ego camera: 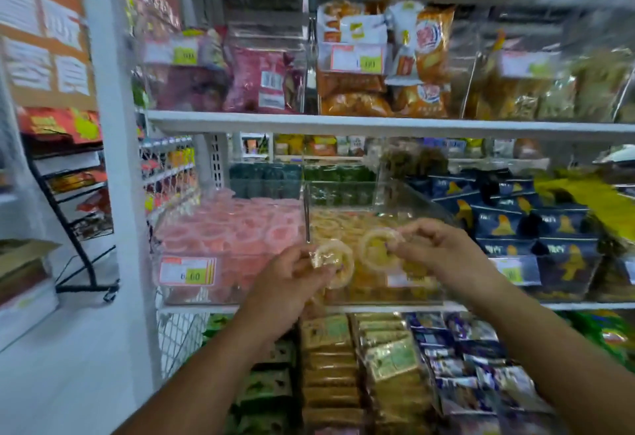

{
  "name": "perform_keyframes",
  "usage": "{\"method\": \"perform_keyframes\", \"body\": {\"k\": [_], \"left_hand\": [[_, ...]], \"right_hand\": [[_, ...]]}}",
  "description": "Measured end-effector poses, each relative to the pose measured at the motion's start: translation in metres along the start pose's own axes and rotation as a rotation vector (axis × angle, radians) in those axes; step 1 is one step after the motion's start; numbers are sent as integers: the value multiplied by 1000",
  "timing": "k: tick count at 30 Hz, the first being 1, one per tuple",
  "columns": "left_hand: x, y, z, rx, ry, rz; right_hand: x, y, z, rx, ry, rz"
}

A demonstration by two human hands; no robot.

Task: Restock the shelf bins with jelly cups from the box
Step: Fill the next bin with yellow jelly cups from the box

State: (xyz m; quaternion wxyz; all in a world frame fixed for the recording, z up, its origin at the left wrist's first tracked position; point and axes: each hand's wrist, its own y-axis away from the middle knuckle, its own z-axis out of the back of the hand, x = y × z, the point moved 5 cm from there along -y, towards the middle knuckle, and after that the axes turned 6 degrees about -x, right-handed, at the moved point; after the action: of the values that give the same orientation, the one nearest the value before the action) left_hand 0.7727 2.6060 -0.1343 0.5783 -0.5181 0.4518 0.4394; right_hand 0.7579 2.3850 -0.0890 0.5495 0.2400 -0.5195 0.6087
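My left hand pinches a yellow jelly cup in front of the clear shelf bin that holds several yellow jelly cups. My right hand pinches a second yellow jelly cup over the front part of the same bin. To the left stands another clear bin filled with pink jelly cups. The picture is blurred by motion. No box of jelly cups shows between my arms.
Blue snack packets fill the bin to the right. A white shelf board runs above with bagged snacks on it. Packaged bars fill the shelf below. A white upright post and a cardboard carton stand at left.
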Motion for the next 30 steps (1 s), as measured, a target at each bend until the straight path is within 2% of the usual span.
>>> {"method": "perform_keyframes", "body": {"k": [4,9,14,18,24,27,30], "left_hand": [[-23,-40,24,-84,-106,-90],[-36,-75,38,-118,-187,-170],[-49,-101,54,-150,-301,-239],[-59,-110,62,-171,-361,-284],[-59,-113,64,-170,-368,-304],[-61,-113,61,-169,-350,-307],[-61,-114,59,-167,-340,-311]], "right_hand": [[21,-86,7,8,219,105],[-11,-191,-20,180,465,-7],[-29,-249,-55,324,675,-29],[-48,-269,-80,462,812,-78],[-64,-268,-86,540,954,-86],[-59,-259,-74,532,947,-62],[-61,-250,-60,533,835,-130]]}}
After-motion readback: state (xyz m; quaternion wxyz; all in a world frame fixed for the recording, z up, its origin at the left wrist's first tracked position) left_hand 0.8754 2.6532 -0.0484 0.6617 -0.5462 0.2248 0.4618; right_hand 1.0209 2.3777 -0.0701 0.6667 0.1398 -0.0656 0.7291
